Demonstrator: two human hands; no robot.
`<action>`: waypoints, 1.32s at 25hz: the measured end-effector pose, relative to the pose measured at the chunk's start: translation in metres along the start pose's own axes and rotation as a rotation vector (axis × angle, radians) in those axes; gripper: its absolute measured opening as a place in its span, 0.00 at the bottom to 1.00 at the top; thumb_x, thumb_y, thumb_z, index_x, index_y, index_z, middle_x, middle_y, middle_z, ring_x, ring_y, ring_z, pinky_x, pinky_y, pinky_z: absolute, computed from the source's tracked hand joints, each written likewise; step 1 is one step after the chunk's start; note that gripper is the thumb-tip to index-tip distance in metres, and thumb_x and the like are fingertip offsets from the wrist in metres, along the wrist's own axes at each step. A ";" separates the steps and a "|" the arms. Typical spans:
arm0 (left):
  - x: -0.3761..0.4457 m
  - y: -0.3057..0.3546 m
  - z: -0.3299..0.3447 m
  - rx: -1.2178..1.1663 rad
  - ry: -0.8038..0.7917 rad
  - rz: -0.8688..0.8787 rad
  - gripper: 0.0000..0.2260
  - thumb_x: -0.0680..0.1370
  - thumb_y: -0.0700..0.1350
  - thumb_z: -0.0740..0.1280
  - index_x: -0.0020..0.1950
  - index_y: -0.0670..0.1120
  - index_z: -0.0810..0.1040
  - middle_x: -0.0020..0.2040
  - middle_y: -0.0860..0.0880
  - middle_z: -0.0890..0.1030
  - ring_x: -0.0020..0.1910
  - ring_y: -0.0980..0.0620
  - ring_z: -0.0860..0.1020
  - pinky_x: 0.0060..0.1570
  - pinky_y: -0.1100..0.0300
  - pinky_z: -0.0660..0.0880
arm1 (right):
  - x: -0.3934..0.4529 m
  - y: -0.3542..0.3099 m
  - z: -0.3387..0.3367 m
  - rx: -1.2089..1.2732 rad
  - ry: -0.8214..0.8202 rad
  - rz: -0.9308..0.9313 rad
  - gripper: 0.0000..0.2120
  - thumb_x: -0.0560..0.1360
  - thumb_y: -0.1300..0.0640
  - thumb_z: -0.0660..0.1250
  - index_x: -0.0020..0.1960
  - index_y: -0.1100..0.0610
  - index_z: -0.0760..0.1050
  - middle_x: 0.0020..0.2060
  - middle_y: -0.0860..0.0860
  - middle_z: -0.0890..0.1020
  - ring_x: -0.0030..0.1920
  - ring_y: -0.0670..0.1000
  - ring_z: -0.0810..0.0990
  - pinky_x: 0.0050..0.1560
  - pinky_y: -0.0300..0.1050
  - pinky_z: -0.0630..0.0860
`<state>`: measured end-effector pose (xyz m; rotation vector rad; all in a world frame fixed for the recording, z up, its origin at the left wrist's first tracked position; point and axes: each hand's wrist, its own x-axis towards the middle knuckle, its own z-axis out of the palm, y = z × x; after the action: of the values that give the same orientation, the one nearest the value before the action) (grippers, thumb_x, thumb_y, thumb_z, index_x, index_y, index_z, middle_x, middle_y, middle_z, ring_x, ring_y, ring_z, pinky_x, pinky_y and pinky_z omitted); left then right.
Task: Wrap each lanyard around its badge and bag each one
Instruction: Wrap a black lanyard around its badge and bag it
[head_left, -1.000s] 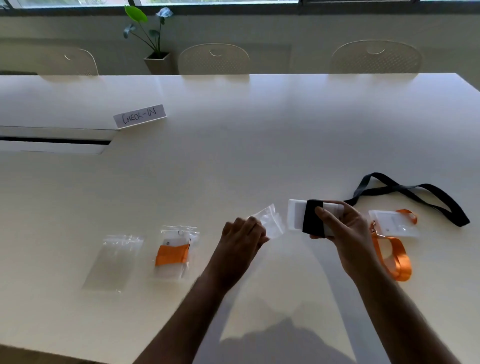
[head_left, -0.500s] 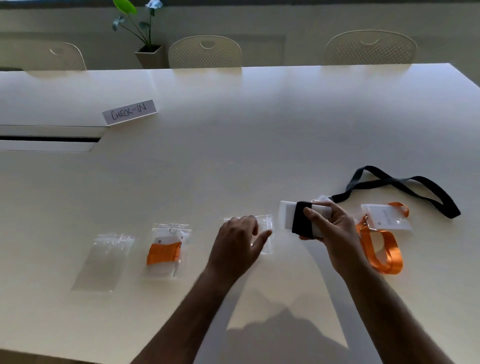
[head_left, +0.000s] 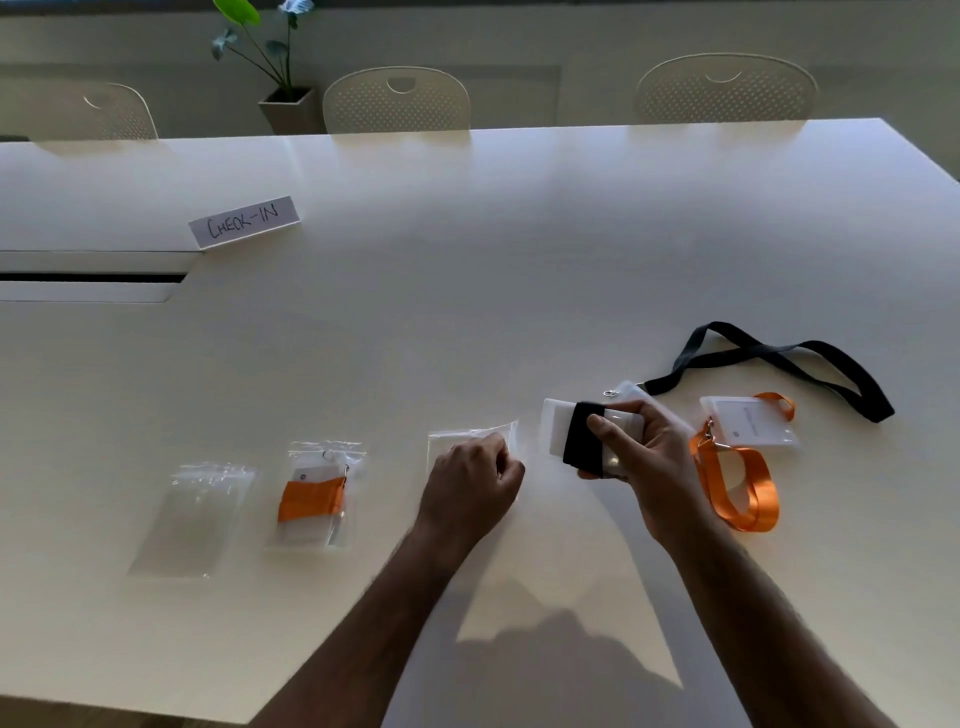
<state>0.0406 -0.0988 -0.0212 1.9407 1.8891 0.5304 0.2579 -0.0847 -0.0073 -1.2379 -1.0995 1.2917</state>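
Two hands over the white table (head_left: 519, 260): right hand (head_left: 644, 457) clamps a badge (head_left: 556, 431) wrapped in black lanyard (head_left: 582, 439), thumb across the band, held just above the surface. Left hand (head_left: 470, 486), fingers curled, rests on a clear bag (head_left: 472, 436) at the badge's 9 o'clock; it seems to pinch the bag, though the fingertips are hidden. Bagged orange-wrapped badge (head_left: 311, 499) lies further toward 9 o'clock, an empty bag (head_left: 195, 519) beyond it; loose orange lanyard (head_left: 743, 488) and black lanyard loop (head_left: 779, 358) lie at 3 o'clock.

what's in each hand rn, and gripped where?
Right hand grips the black-wrapped badge at its right end, thumb on the black band. Left hand rests curled on the clear bag; whether it pinches it cannot be told.
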 end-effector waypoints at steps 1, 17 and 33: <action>0.000 -0.001 -0.001 -0.028 0.003 0.000 0.11 0.77 0.47 0.62 0.36 0.46 0.69 0.31 0.49 0.76 0.33 0.45 0.74 0.36 0.53 0.69 | -0.001 0.000 0.003 -0.004 -0.001 0.009 0.11 0.78 0.57 0.73 0.55 0.61 0.77 0.52 0.62 0.81 0.52 0.62 0.86 0.41 0.63 0.86; -0.011 0.024 -0.020 0.027 0.341 0.208 0.08 0.83 0.45 0.63 0.44 0.48 0.71 0.35 0.53 0.73 0.35 0.49 0.73 0.43 0.53 0.71 | -0.017 -0.025 0.034 -0.207 -0.048 -0.086 0.07 0.78 0.63 0.74 0.51 0.60 0.76 0.44 0.58 0.84 0.40 0.53 0.89 0.35 0.48 0.86; -0.013 0.035 -0.018 0.076 0.318 0.348 0.07 0.84 0.47 0.60 0.50 0.49 0.75 0.43 0.53 0.76 0.42 0.49 0.76 0.48 0.52 0.72 | -0.012 -0.022 0.032 -0.315 0.033 -0.179 0.05 0.74 0.57 0.79 0.47 0.51 0.84 0.39 0.47 0.87 0.40 0.44 0.86 0.39 0.37 0.80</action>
<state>0.0615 -0.1122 0.0123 2.3709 1.7717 0.9292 0.2272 -0.0935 0.0177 -1.3489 -1.3942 0.9850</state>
